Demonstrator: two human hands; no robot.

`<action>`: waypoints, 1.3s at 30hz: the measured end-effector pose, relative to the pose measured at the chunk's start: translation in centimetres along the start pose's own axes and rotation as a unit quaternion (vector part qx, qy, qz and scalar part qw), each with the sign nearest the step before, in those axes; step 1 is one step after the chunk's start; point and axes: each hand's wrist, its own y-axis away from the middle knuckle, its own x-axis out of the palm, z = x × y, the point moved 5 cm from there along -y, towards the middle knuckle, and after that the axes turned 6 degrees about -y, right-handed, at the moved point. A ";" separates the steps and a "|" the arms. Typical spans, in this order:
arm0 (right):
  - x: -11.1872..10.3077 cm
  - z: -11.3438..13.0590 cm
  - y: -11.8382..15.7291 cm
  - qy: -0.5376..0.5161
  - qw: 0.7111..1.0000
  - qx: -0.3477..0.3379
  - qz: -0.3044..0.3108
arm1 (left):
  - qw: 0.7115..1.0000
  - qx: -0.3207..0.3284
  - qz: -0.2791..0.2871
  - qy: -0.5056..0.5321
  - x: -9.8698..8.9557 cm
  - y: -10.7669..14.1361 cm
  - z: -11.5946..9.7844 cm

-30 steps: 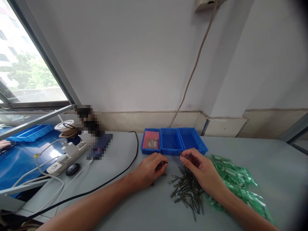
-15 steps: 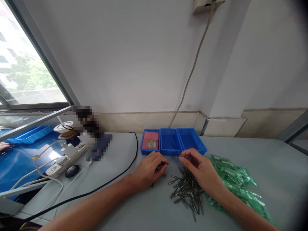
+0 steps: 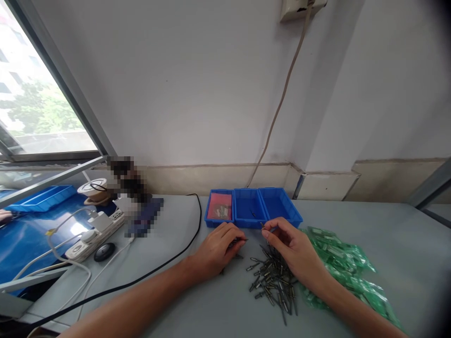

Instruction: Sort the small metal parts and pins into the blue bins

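Observation:
A heap of rivet-like metal pins (image 3: 273,277), each a thin shank with a thicker part, lies on the grey table. My left hand (image 3: 220,246) is closed to the left of the heap, with pin tips showing at its fingers and below it; how many it holds is hidden. Above the heap's far side, my right hand (image 3: 287,239) pinches one pin (image 3: 262,226) between thumb and forefinger. Just beyond both hands stands a blue tray with three compartments. A small pin lies in the middle compartment (image 3: 248,199); the left one holds a pink sheet (image 3: 215,202) and a clear bag of small parts.
Green plastic packets (image 3: 338,253) lie right of the heap, partly behind my right forearm. A black cable (image 3: 141,279) runs across the table to the left. Further left are a computer mouse (image 3: 104,252), a power strip (image 3: 79,249) and a blurred-out item. A wall rises behind.
Both hands keep nearly the same place and grip. The whole view has shifted very slightly.

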 end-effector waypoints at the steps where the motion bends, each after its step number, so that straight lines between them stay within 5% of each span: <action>1: 0.0 0.0 0.0 0.000 1.000 -0.001 -0.001 | 1.000 -0.001 0.000 0.002 0.1 0.0 0.1; 19: 0.1 -0.3 -0.1 -0.020 1.000 0.005 0.007 | 1.000 -0.019 -0.015 0.014 0.4 0.3 0.5; 39: 0.2 -0.3 -0.1 -0.019 1.000 0.008 0.015 | 0.999 0.032 -0.020 0.009 0.4 0.1 0.2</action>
